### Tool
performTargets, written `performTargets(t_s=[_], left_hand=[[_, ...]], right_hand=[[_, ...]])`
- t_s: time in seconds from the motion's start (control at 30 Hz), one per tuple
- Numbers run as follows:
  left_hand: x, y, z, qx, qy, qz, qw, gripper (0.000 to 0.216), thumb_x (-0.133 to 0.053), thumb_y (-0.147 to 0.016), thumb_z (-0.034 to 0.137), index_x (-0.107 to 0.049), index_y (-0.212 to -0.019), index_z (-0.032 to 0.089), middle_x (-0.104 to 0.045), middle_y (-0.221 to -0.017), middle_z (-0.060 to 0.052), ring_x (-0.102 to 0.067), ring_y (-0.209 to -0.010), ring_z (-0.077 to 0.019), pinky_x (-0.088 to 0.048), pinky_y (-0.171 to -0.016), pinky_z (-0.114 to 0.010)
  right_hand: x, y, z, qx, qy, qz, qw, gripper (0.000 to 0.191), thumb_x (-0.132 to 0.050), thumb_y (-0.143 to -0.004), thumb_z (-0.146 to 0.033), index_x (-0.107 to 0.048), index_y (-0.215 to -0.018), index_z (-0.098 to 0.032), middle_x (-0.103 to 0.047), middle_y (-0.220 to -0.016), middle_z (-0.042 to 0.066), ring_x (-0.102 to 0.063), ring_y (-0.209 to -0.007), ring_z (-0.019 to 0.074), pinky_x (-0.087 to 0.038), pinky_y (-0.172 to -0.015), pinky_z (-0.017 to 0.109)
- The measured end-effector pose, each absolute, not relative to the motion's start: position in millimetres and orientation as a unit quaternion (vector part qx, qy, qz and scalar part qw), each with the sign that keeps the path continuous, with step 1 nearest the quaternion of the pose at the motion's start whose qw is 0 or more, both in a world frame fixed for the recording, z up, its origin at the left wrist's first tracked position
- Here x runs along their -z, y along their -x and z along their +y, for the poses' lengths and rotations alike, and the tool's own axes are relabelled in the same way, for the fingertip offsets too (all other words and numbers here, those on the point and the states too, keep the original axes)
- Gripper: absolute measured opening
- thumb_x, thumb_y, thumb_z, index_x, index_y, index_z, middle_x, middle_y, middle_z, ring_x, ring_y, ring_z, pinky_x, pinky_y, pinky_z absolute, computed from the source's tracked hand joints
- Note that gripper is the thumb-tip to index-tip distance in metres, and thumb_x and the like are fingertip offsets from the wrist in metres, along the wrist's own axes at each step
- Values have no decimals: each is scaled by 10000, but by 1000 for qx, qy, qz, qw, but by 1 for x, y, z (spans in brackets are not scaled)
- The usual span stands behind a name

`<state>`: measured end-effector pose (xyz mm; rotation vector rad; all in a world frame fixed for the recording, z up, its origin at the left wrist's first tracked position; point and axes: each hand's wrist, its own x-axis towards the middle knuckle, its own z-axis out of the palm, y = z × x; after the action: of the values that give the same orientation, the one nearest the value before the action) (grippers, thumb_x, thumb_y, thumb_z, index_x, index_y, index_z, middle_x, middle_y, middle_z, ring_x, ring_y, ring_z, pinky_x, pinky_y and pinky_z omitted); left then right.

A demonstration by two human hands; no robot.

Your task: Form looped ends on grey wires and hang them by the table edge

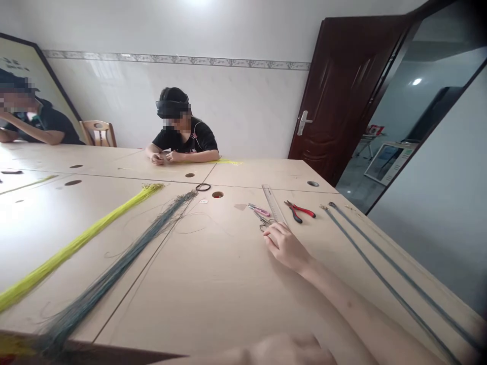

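My right hand (286,246) rests on the table with its fingers curled down at the handles of small metal scissors (263,221). Beside the scissors lie a pink-handled cutting tool (259,209) and a clear ruler (272,202), whose near end reaches my right hand. Pliers with red and black handles (300,211) lie a little farther to the right. My left hand (285,350) is low at the bottom edge, smeared and cut off, so its fingers cannot be made out.
A grey-blue thread bundle (125,263) and a yellow thread bundle (83,238) stretch across the left. Two grey-blue cords (380,263) run along the right. A black ring (203,187) lies near a cable hole (217,194). Two people sit across the table (213,284).
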<state>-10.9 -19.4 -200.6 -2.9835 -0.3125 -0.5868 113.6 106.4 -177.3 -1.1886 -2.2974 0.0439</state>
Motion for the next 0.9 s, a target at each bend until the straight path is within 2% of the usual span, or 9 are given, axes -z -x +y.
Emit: performTargets(t_s=[0.1,0.2,0.27,0.5,0.57,0.67,0.73,0.8,0.9], left_hand=[[185,50,9,230,928,-292,-2,192,-440,-895,228,-568,-1023,162,-623,-991,-71,-593,-890,-162,-492,-805,-329],[180,81,29,228,849,-477,3,395,-387,-899,226,-429,-1233,19,-477,-1260,-272,-439,-1197,-360,-383,-918,-560],[182,91,30,195,830,-523,-7,537,-409,-895,340,-371,-1293,-19,-395,-1342,-306,-320,-1278,-428,-330,-935,-619],[187,71,-23,95,881,-458,-75,708,-404,-850,557,-280,-1407,137,-307,-1464,-116,-268,-1339,-334,-296,-1051,-491],[187,61,-34,85,903,-409,-102,743,-371,-850,590,-270,-1407,108,-304,-1463,-125,-245,-1344,-351,-299,-1045,-500],[184,50,-40,97,935,-315,-131,693,-378,-852,597,-394,-1326,92,-420,-1396,-148,-315,-1308,-357,-340,-1011,-487],[179,48,-39,149,938,-280,-142,468,-455,-866,490,-523,-1179,149,-556,-1273,-101,-460,-1211,-274,-356,-1017,-404],[175,54,-35,210,917,-309,-141,217,-505,-856,312,-575,-1032,206,-620,-1141,-29,-544,-1086,-171,-368,-1013,-304],[171,75,-17,258,866,-416,-105,182,-432,-856,174,-559,-982,207,-600,-1083,-38,-543,-1049,-144,-419,-959,-275]], right_hand=[[183,-121,102,-28,425,-852,304,72,-498,-874,-154,-568,-863,-144,-580,-898,26,-538,-949,174,-447,-860,385],[185,-125,98,-42,415,-852,316,77,-496,-871,-152,-564,-837,-145,-580,-876,24,-537,-936,172,-451,-850,379],[185,-125,98,-50,411,-852,320,78,-496,-869,-154,-566,-835,-144,-581,-870,27,-537,-934,174,-452,-848,381],[180,-119,87,-85,405,-861,296,190,-417,-887,-193,-601,-914,-153,-609,-933,94,-529,-1014,223,-436,-919,412],[179,-111,81,-103,386,-877,269,253,-412,-892,-227,-587,-1059,-154,-599,-1090,113,-497,-1114,225,-406,-977,410],[182,-95,75,-127,340,-908,211,441,-421,-896,-312,-450,-1298,-131,-446,-1368,126,-364,-1286,227,-321,-1064,414],[183,-88,72,-139,312,-924,173,529,-410,-901,-364,-367,-1367,-117,-355,-1439,125,-290,-1338,236,-247,-1100,447],[183,-85,68,-146,292,-934,143,536,-390,-907,-375,-365,-1371,-107,-354,-1438,128,-290,-1340,245,-202,-1111,477],[177,-91,59,-150,285,-938,128,492,-407,-897,-337,-447,-1319,-87,-449,-1373,145,-377,-1291,259,-248,-1094,459]])
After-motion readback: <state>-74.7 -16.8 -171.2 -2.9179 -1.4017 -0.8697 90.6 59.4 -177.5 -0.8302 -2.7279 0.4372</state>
